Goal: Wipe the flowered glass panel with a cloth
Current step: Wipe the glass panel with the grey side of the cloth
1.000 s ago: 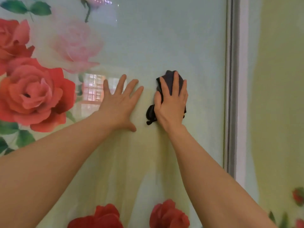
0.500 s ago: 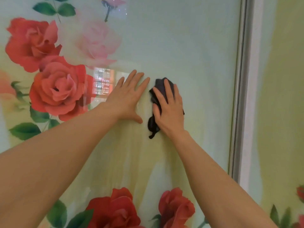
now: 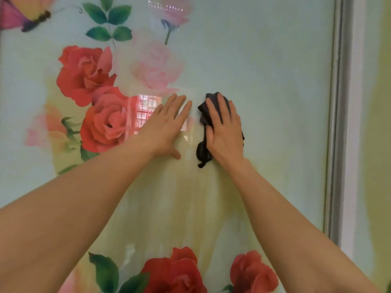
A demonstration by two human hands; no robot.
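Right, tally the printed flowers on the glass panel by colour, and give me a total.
Red roses: 4
Clear pale pink roses: 1
Pink rosebuds: 1, at the top edge
Total: 6. Fainter peach blooms at the far left are too washed out to count.

Grey frame strip [image 3: 336, 123], yellow-green wall [image 3: 380, 144]

flowered glass panel [image 3: 264, 66] under dark cloth [image 3: 203, 149]

two bare forearms, no sleeves; left hand [image 3: 167, 127], right hand [image 3: 225, 132] ungloved.
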